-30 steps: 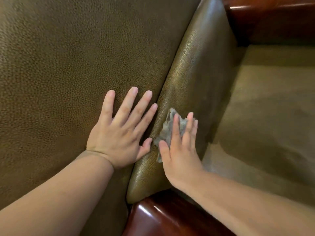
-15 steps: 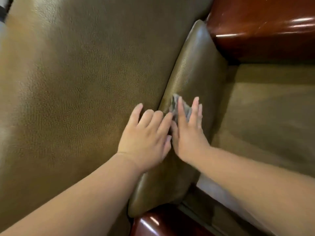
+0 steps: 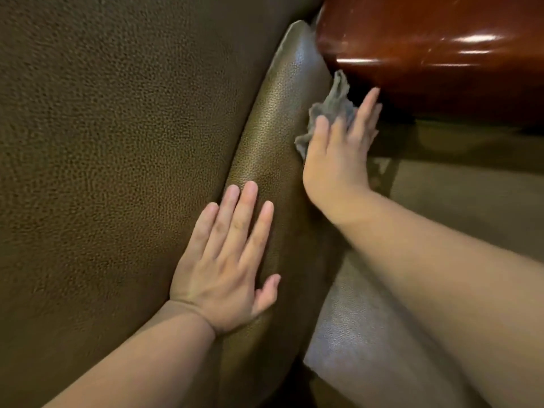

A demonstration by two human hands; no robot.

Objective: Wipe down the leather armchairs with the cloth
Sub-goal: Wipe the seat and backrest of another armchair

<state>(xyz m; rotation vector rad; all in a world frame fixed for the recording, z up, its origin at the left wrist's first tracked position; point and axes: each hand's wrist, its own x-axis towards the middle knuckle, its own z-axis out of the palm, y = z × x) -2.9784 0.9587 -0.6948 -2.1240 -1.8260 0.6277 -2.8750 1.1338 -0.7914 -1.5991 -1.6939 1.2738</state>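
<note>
pressing the cloth (image 3: 334,108) flat-fingered, right hand (image 3: 338,154) wipes the armchair (image 3: 276,136); left hand (image 3: 226,269) released.

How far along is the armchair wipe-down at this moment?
Done: nothing shows for certain; the leather looks alike all over. In hand: the right hand presses the cloth flat on the cushion's far end beside the wooden arm, while the left hand rests on the cushion. Left: cannot tell; other chairs are out of view.

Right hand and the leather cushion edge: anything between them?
Yes, the grey cloth. In the head view the right hand presses it flat against the cushion edge, fingers straight; cloth bunches out past the fingertips toward the wooden arm.
</note>
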